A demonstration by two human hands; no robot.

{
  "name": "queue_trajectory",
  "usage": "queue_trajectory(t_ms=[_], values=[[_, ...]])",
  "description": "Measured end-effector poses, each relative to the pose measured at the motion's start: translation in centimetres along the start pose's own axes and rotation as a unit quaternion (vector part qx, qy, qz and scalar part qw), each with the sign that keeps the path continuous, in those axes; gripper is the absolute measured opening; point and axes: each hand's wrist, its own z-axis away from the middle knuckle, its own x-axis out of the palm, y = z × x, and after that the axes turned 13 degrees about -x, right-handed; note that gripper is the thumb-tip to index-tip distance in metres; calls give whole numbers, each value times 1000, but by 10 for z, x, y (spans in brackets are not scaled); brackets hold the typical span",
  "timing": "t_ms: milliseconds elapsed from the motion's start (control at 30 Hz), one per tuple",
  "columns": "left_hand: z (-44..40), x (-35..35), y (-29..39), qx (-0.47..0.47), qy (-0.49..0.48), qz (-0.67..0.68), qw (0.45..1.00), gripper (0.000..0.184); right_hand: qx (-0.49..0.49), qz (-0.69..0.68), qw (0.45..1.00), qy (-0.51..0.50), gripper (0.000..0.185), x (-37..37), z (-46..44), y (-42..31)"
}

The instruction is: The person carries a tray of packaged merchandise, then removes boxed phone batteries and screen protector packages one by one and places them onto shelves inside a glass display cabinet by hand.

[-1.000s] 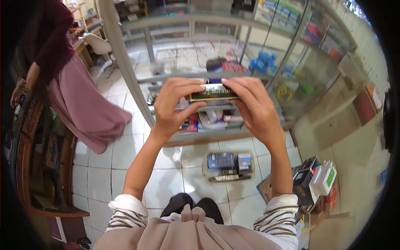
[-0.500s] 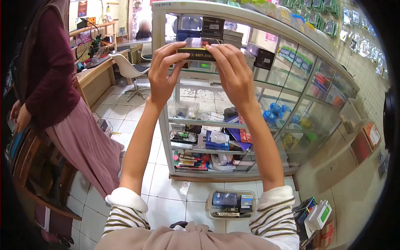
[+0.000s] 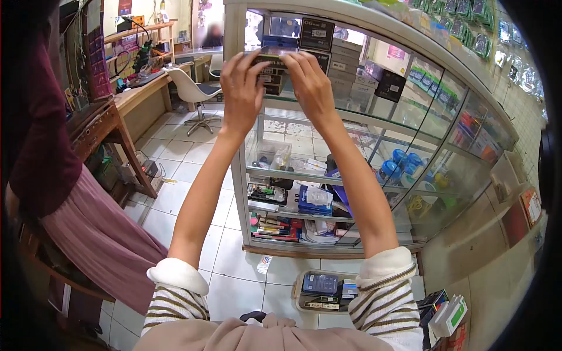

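Observation:
A small dark box with yellow edging and "ANTI-STAT" lettering (image 3: 271,59) is held between my two hands at the upper shelf of the glass cabinet. My left hand (image 3: 242,90) grips its left end, with the fingers curled over the top. At the other end, my right hand (image 3: 311,85) closes its fingertips on the upper edge. Just below the box are small dark boxes (image 3: 271,82) on the shelf; whether it touches them I cannot tell. Right behind stands a black box with a pale picture (image 3: 316,33).
The glass cabinet (image 3: 293,253) fills the middle and right. A plastic tub (image 3: 297,301) of boxes sits on the floor near me. To the left stands a person in a maroon top and pink skirt (image 3: 99,228). A white chair (image 3: 186,88) is by the workbench.
Both hands have carried the dark box deeper into the shelf, and small boxes now show beneath it. My view has shifted left. The person at left appears farther toward the edge.

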Motion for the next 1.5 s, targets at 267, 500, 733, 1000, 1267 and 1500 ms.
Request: queue_trajectory(t_ms=[267,500,733,1000,1267,1500], values=[[21,26,-3,-27,-99,-168,981,64,-1,-46,999,-27,36,30,3,9],[22,32,-1,-41,-113,-247,962,69,57,-116,990,-54,46,45,16,6],[28,41,0,-35,-118,-310,943,66,54,-151,983,-92,60,43,32,-2],[76,27,28,-49,-172,-183,967,63,112,-147,974,-129,50,-9,67,-35],[304,-14,148,-92,-329,208,916,36,312,-131,925,-175,36,-182,240,-197],[543,-89,212,-139,-614,359,689,31,553,-182,747,-322,34,-303,402,-401]])
